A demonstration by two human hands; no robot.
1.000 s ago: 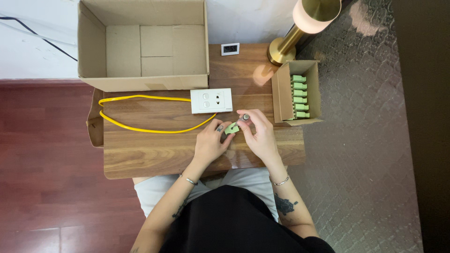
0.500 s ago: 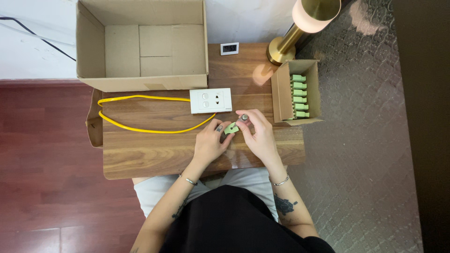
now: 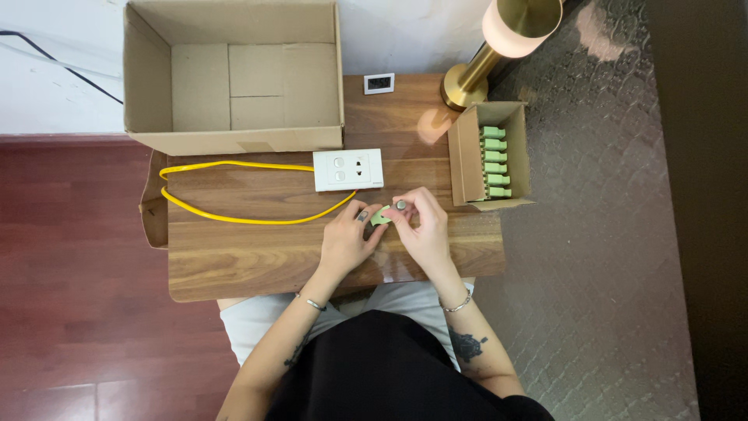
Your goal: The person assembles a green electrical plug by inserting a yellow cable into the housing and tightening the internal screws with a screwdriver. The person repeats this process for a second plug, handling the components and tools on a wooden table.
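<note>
Head view, looking down: at centre, both hands meet over the wooden desk (image 3: 234, 257). The left hand (image 3: 345, 238) and right hand (image 3: 423, 230) pinch a small green connector (image 3: 380, 216) between fingertips; fingers hide most of it. At 12 o'clock lies a white socket plate (image 3: 347, 169); at 2 o'clock, a small box (image 3: 467, 156) of green parts.

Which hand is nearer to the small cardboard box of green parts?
The right hand. It sits just left of and slightly below the small box at the table's right edge, while the left hand is farther left, beyond the green piece both hands hold.
</note>
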